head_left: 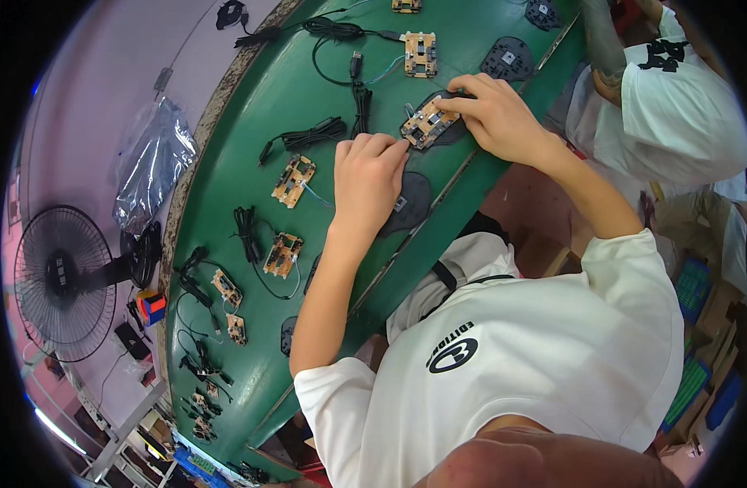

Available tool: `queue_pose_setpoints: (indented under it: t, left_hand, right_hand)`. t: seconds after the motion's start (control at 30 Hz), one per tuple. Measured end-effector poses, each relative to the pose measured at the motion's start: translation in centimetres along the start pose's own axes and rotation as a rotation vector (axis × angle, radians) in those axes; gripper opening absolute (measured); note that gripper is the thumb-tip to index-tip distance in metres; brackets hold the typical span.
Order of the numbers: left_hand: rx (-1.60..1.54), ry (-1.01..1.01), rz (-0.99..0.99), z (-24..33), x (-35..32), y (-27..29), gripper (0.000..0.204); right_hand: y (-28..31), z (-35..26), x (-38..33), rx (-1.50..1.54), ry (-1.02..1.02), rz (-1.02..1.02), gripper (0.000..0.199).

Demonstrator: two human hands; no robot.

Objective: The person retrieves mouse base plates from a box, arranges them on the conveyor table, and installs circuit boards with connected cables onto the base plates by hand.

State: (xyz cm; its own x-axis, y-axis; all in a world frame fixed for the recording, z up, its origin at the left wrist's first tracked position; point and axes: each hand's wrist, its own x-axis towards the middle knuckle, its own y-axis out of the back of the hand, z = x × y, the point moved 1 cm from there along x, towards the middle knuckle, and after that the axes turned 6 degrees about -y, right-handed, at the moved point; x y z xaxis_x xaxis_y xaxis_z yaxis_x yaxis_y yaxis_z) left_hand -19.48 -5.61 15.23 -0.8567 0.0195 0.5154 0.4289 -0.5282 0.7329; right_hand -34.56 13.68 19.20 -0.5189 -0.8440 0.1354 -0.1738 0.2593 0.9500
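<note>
A tan circuit board point(429, 124) with black and white parts lies tilted over a dark rounded plastic base point(453, 132) on the green work surface. My right hand point(503, 122) is closed at the board's right side, its fingers on the board's upper edge. My left hand point(367, 183) is curled with its fingertips by the board's lower left corner; what they pinch, if anything, is hidden. Another dark base point(409, 203) lies partly behind my left wrist. Left of that hand rests a second tan board point(294, 181) with a thin blue wire.
More boards, such as one point(420, 55) at the far side, lie along the green surface point(227, 175) with coiled black cables point(312, 134). Beyond its edge are a plastic bag point(154, 167) and a black fan point(64, 281). Another person point(674, 106) sits at the right.
</note>
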Motion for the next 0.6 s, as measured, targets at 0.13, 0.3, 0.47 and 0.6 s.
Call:
queue_pose_setpoints:
  t: [0.13,0.3,0.47,0.6]
  left_hand:
    - [-0.014,-0.085,-0.080,-0.8,0.5,0.0,0.018]
    - [-0.022,-0.158,-0.131,-1.4,0.8,0.4,0.024]
    - [0.205,-0.341,-0.329,-0.5,1.5,1.1,0.022]
    - [0.307,-0.371,-0.421,0.6,2.0,1.0,0.018]
  right_hand:
    - [-0.3,0.0,-0.1,0.010,0.019,0.076,0.035]
    - [-0.2,0.0,-0.3,0.012,0.008,0.093,0.035]
    - [-0.7,-0.1,-0.1,-0.012,0.029,0.111,0.037]
    - [-0.7,-0.5,-0.2,-0.024,0.045,0.150,0.038]
